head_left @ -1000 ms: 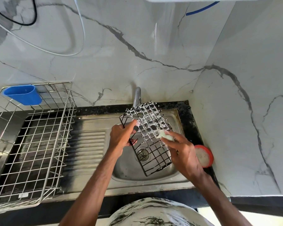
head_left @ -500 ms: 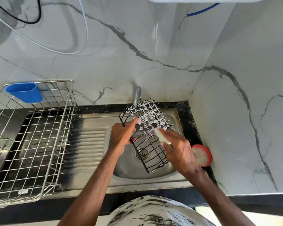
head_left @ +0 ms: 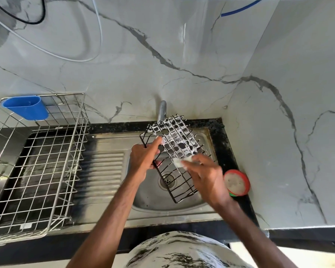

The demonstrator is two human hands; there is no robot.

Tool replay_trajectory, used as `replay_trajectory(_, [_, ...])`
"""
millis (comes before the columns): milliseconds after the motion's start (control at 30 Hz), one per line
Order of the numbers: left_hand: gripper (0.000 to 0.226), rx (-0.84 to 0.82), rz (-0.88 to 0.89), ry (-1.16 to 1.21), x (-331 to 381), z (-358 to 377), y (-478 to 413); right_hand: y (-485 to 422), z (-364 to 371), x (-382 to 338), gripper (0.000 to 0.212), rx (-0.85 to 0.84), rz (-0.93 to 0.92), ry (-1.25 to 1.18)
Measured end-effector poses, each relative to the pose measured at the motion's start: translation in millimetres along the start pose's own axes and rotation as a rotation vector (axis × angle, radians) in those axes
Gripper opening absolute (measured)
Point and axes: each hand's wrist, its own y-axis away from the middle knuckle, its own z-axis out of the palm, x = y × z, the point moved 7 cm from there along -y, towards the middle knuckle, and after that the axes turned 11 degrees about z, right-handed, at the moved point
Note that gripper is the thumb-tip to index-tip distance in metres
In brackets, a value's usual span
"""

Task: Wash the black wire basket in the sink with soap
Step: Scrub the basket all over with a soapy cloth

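My left hand [head_left: 145, 156] grips the left rim of the basket [head_left: 177, 141], fingers curled round the wire, thumb lying up along the edge. My right hand [head_left: 208, 176] pinches a pale, sudsy pad [head_left: 178, 163] in its fingertips and presses it against the basket's grid near the middle.

The basket is black wire, held tilted above the sink [head_left: 162, 206]. Its near end hangs over the drain [head_left: 167, 180] and its far end rises just in front of the tap [head_left: 161, 111]. White foam coats the far half of the grid; the near half shows bare black wire.

A round red-rimmed soap tub [head_left: 237, 183] stands on the black desk [head_left: 227, 149] just right of the sink, close to my right wrist. On the left, a steel dish rack [head_left: 37, 163] sits well apart from the basket, with a blue cup [head_left: 25, 107] hooked on its far corner.
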Motion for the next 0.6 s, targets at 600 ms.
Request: replay_trajectory(600, [0.044, -0.048, -0.026, -0.004, -7, -4, -5, -30, -19, 63, 0.031, 0.127, 0.206, -0.039])
